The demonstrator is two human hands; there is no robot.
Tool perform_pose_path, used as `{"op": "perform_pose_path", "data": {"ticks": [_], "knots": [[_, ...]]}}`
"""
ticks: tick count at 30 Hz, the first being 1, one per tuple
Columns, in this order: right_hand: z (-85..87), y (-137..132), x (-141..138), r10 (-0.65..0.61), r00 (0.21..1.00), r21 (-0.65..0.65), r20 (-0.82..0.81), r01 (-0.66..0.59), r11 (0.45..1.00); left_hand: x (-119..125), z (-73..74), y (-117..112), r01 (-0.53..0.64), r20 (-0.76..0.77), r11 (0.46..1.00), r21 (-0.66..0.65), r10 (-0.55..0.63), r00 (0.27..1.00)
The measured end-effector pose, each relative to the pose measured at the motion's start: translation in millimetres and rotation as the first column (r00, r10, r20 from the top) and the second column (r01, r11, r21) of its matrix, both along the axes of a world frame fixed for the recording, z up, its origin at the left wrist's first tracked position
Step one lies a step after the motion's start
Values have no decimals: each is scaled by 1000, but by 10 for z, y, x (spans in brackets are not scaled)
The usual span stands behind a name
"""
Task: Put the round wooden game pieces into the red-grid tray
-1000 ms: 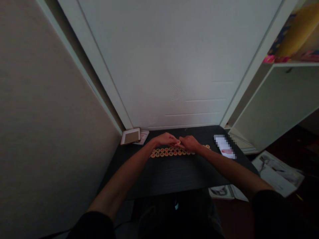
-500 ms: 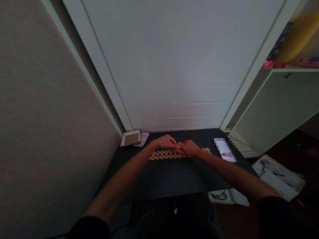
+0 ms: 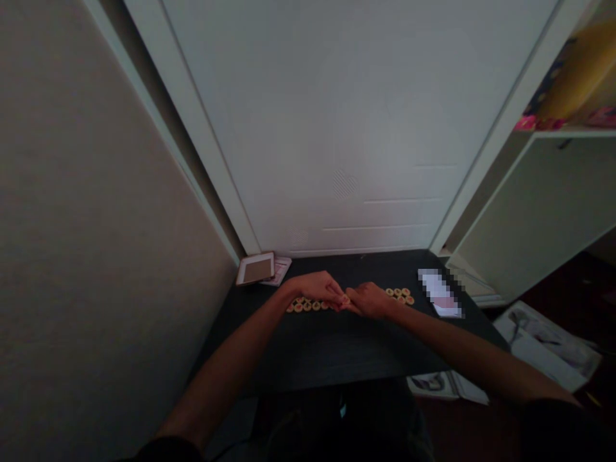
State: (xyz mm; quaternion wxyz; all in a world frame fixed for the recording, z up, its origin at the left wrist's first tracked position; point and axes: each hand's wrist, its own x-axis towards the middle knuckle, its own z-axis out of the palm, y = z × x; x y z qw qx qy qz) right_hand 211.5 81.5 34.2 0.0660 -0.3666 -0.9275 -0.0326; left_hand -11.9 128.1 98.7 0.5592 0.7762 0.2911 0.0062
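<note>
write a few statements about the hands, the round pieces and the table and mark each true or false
1. The left hand and right hand are close together at the fingers. True.
2. The table has a white top. False: the table top is dark.
3. Round pieces show on both sides of the pair of hands. True.
4. The pixelated item lies to the left of the left hand. False: the pixelated item lies to the right of the right hand.
5. A framed flat item partly overlaps another flat item. True.
</note>
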Motion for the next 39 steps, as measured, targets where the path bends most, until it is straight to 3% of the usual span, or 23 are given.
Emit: {"op": "perform_pose_path", "data": {"ticks": [4,7,17,21,24,27,32,39], "knots": [[33,-115,-38,-38,999,1,-36,38,999,-37,60,-140,-29,32,1000,11,28,999],[21,-204,-62,-104,992,-2,-71,104,995,-19,29,-310,-122,73,990,67,117,990],[-124,-518,-190,-303,943,-102,-135,291,951,170,-290,-897,-487,218,849,207,445,869],[-87,-663,-228,-303,938,-151,-165,280,948,194,-433,-1042,-594,273,786,174,541,796],[-59,-779,-239,-293,918,-256,-268,225,940,180,-496,-1114,-625,279,761,172,571,772],[-61,-867,-241,-305,859,-379,-411,143,914,168,-517,-1156,-665,308,731,155,604,735],[-189,-932,-267,-381,751,-468,-539,109,877,175,-581,-1213,-720,350,687,97,653,671],[-490,-942,-354,-523,500,-539,-690,127,833,237,-727,-1303,-712,403,702,24,644,650]]}}
